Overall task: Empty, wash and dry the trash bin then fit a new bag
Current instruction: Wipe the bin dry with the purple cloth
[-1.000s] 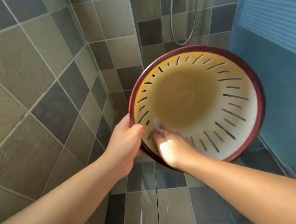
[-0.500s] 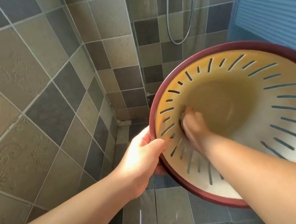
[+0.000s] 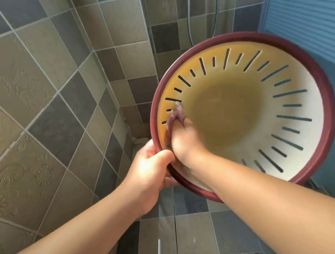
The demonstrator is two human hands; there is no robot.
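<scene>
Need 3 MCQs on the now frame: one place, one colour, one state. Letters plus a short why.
1. Where does the left hand hold the bin?
A. base
B. lower-left rim
C. top rim

2. What colour is the rim?
A. dark red
B. green
C. black

3. What is the right hand doing?
A. hanging idle
B. gripping the hose
C. pressing a cloth on the inner wall

Answers:
1 B: its fingers curl over the rim at lower left.
2 A: a dark red band rings the pale slotted wall.
3 C: the hand is inside the bin with a purplish cloth against the left wall.
</scene>
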